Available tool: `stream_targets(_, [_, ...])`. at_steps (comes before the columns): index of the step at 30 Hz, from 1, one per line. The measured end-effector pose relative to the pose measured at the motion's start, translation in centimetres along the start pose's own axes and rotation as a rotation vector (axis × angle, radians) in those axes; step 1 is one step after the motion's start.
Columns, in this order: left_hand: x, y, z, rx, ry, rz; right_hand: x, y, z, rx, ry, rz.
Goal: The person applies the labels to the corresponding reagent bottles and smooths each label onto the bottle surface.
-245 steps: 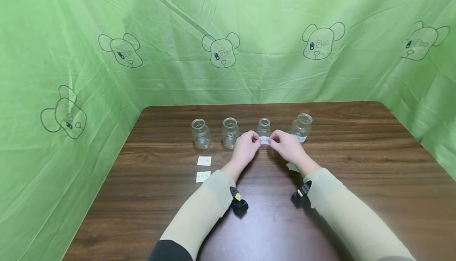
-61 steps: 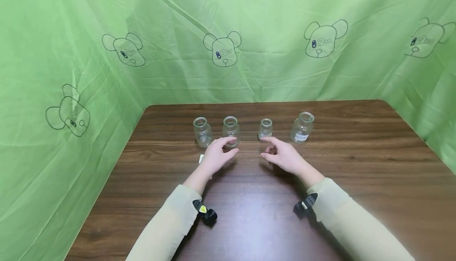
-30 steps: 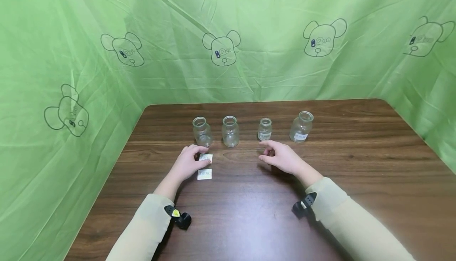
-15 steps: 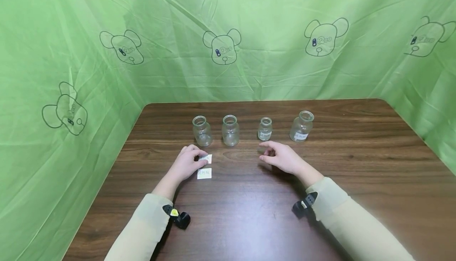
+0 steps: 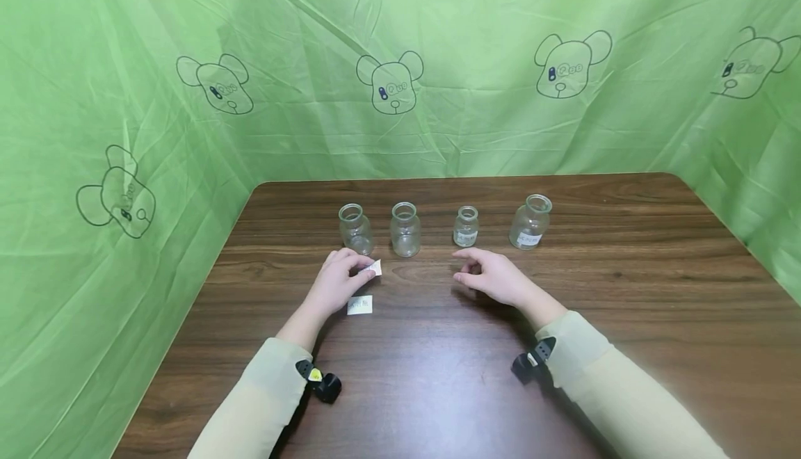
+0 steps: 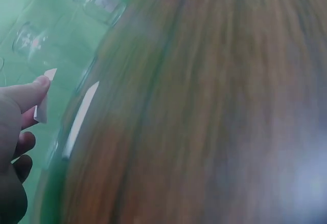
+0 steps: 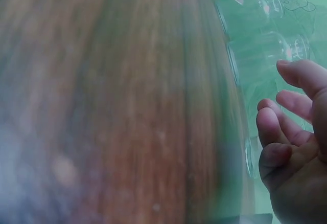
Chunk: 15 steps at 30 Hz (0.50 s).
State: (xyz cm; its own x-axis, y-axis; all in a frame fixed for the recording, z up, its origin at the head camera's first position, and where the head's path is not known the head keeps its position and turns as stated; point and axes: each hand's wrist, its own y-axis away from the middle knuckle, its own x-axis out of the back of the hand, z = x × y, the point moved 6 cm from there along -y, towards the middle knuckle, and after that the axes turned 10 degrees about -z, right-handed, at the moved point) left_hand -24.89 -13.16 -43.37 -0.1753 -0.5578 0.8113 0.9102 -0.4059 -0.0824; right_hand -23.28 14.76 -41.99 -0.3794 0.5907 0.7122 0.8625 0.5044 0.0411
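Observation:
Between thumb and forefinger my left hand (image 5: pixel 336 282) pinches a small white paper label (image 5: pixel 376 268), raised off the table in front of the leftmost glass jar (image 5: pixel 355 229). The left wrist view shows the label (image 6: pixel 42 110) bent at the fingertips. A second label (image 5: pixel 359 304) with handwriting lies flat just below that hand. My right hand (image 5: pixel 491 277) hovers loosely curled, holding nothing, in front of a small glass jar (image 5: pixel 466 225) that has a label on its side. To its right, a larger jar (image 5: pixel 530 221) also carries a label.
A jar without a label (image 5: pixel 405 229) stands second from the left in the row. All the jars are uncapped and upright on the brown wooden table (image 5: pixel 425 375). A green cloth (image 5: pixel 400 146) hangs behind the table and along its sides.
Earlier both hands held a label against the small jar; it now stays there by itself. The left hand has moved left, taken the upper label and lifted it; the right hand has stayed nearly still lately.

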Motion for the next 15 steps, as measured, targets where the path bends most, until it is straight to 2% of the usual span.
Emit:
stream_targets(4, [-0.3, -0.6, 1.5, -0.053, 0.018, 0.017, -0.1, -0.2, -0.4, 0.018, -0.025, -0.004])
stream_targets(9, [-1.1, -1.5, 3.6, -0.123, 0.026, 0.032, -0.3, -0.4, -1.1, 0.025, -0.033, 0.033])
stream_targets(15, [-2.2, -2.4, 6.0, -0.159, 0.043, 0.035, -0.6, -0.8, -1.7, 0.036, -0.061, 0.046])
